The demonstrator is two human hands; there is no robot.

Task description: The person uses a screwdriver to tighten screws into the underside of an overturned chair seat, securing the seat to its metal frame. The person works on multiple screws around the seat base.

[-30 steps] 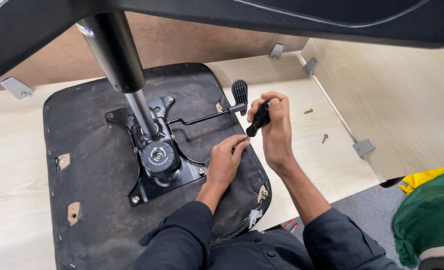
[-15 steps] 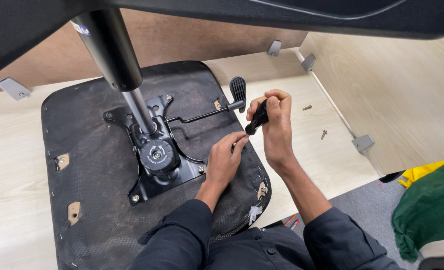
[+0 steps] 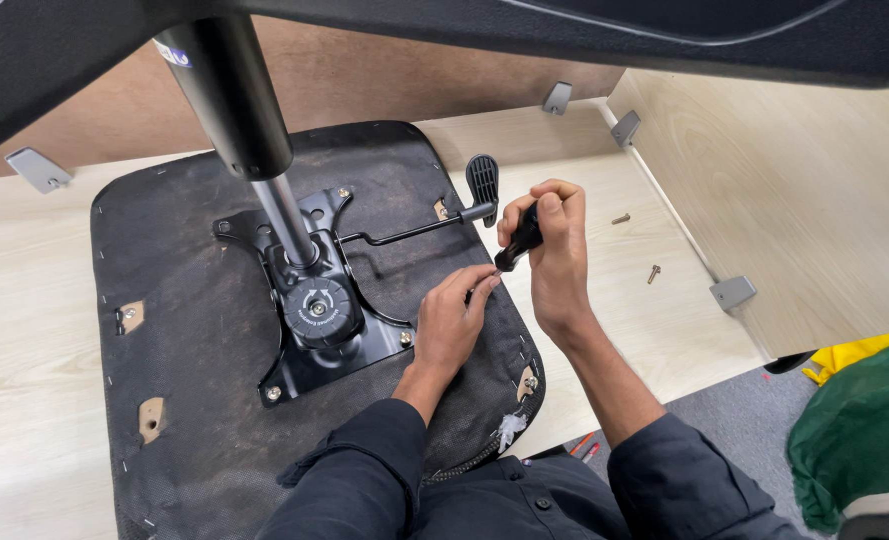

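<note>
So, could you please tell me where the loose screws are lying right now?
In the head view, two screws lie on the pale wooden board to the right of the right hand, short of the upright side panel.

I look down on an upturned seat [image 3: 195,330] lying on a pale wooden counter [image 3: 25,330], its black metal plate [image 3: 315,310] bolted on and a gas cylinder [image 3: 235,100] rising from it toward me. My right hand [image 3: 555,250] is closed round a black screwdriver handle [image 3: 520,240], held tilted just beside the paddle of the lever [image 3: 483,185] that runs out from the plate. My left hand [image 3: 450,320] rests on the seat near the plate's right edge, fingers [image 3: 480,290] reaching up to the tool's lower end. Two loose screws [image 3: 653,272] lie on the counter to the right, well apart from my hands. A green and yellow cloth [image 3: 865,430] sits at lower right.
</note>
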